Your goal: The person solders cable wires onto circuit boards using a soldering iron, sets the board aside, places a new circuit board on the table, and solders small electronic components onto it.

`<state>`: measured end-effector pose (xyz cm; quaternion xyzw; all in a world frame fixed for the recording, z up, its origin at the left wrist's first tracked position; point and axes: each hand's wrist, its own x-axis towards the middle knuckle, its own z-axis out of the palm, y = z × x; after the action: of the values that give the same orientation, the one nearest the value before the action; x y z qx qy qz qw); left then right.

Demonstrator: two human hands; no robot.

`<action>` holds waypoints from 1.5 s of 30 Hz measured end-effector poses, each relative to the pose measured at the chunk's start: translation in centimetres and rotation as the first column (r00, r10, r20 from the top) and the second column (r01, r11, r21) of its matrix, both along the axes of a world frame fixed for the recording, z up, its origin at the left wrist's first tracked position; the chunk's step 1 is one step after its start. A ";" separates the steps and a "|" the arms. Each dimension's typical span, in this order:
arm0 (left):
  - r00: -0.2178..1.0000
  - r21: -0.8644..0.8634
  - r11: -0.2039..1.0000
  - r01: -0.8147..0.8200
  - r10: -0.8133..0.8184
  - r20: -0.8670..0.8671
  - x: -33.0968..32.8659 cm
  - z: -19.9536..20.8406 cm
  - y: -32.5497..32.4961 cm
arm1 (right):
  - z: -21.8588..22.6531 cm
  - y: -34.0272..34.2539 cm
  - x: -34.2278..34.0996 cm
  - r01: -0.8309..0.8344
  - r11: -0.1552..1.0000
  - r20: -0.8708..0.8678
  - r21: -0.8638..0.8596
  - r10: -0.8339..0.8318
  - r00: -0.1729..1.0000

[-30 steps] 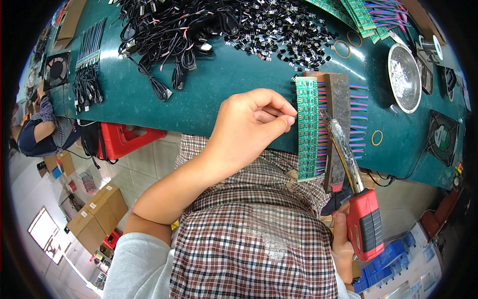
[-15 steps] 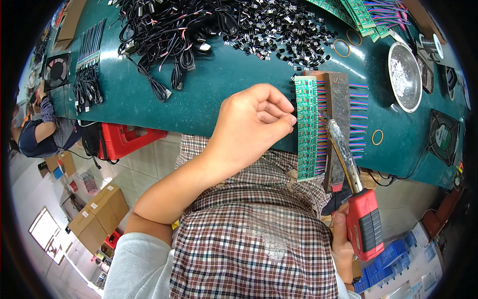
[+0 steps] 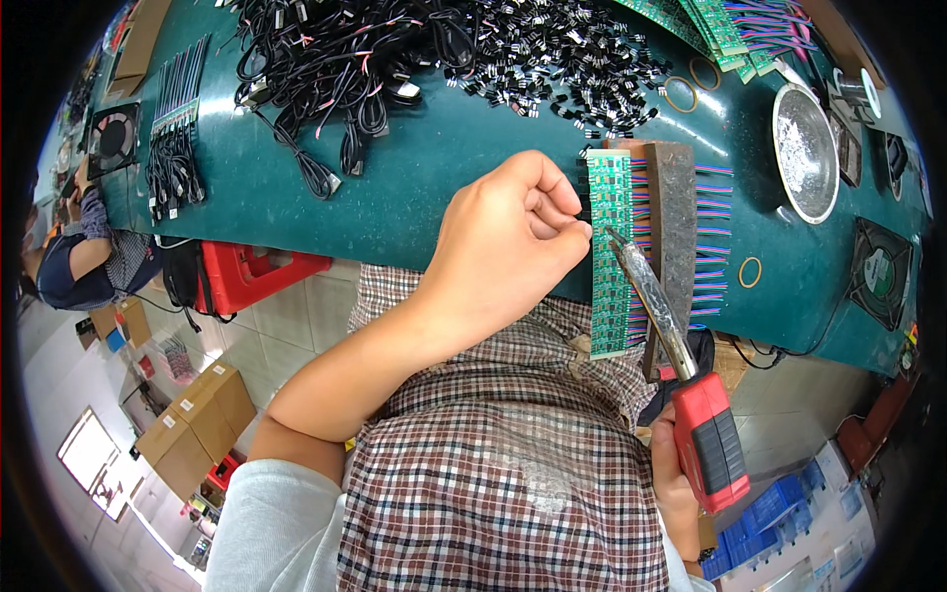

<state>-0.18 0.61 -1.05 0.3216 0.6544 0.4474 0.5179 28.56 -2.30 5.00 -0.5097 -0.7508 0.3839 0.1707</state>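
Note:
A long green circuit board panel [image 3: 609, 286] lies at the table's near edge, with thin coloured wires [image 3: 712, 227] running out to its right under a dark bar [image 3: 674, 212]. My left hand [image 3: 508, 252] is closed in a pinch, thumb and forefinger at the panel's left edge; whatever sits between the fingertips is too small to make out. Small black parts show along that edge, partly behind the fingers. My right hand [image 3: 673, 469] grips a soldering iron [image 3: 712, 444] by its red and black handle. The iron's tip reaches over the panel, close to the left fingertips.
Black cables [image 3: 345, 69] and a heap of small black connectors [image 3: 552, 64] cover the table's far side. A metal bowl [image 3: 827, 187], rubber band [image 3: 750, 272] and fan [image 3: 878, 271] are at right. At left, wired boards [image 3: 178, 118] lie near a red stool [image 3: 261, 286].
The soldering iron has swung left, its tip moving from the wires onto the circuit board panel. My left hand has shifted very slightly, still pinched at the panel's edge.

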 end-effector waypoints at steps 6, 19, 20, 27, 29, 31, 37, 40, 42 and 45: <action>1.000 -0.003 1.000 0.000 0.000 -0.010 0.1 -0.1 -0.1 | -0.4 0.1 -0.5 0.012 1.000 -0.024 -0.002 -0.012 1.000; 0.998 -0.007 1.000 0.000 -0.001 -0.060 0.2 0.1 0.1 | 0.3 1.3 -2.1 -0.028 0.996 -0.050 0.089 0.032 0.998; 0.998 -0.007 1.000 0.000 0.000 -0.060 0.2 0.1 0.1 | 0.3 1.3 -2.1 -0.055 0.992 -0.028 0.116 0.059 0.998; 0.998 -0.010 1.000 -0.007 0.006 -0.061 0.3 0.1 0.0 | 0.7 1.3 -1.9 -0.093 0.989 0.025 0.115 0.091 0.996; 0.998 -0.009 1.000 -0.003 0.003 -0.063 0.3 0.1 0.1 | 0.7 1.3 -1.8 -0.084 0.991 0.023 0.105 0.082 0.996; 0.998 -0.015 1.000 -0.004 0.003 -0.060 0.3 0.2 0.1 | 0.7 1.3 -1.8 -0.075 0.993 0.020 0.095 0.074 0.997; 0.998 -0.010 1.000 -0.003 0.002 -0.067 0.3 0.2 0.1 | 0.5 0.7 -1.0 -0.065 0.995 0.037 0.080 0.062 0.997; 0.997 -0.013 1.000 -0.004 0.003 -0.079 0.3 0.1 0.0 | 0.1 0.7 -1.3 -0.031 0.991 0.006 0.129 0.030 1.000; 0.997 -0.017 1.000 -0.006 0.005 -0.075 0.4 0.2 0.0 | -0.1 0.7 -1.1 -0.038 0.995 -0.034 0.087 0.041 0.999; 0.997 -0.017 1.000 -0.009 0.007 -0.074 0.4 0.1 0.0 | 0.4 1.2 -2.0 -0.078 0.988 -0.011 0.134 0.080 0.997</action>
<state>0.19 0.62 -0.92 0.3309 0.6781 0.4318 0.4943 26.56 -1.08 5.39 -0.4637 -0.7930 0.3434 0.1954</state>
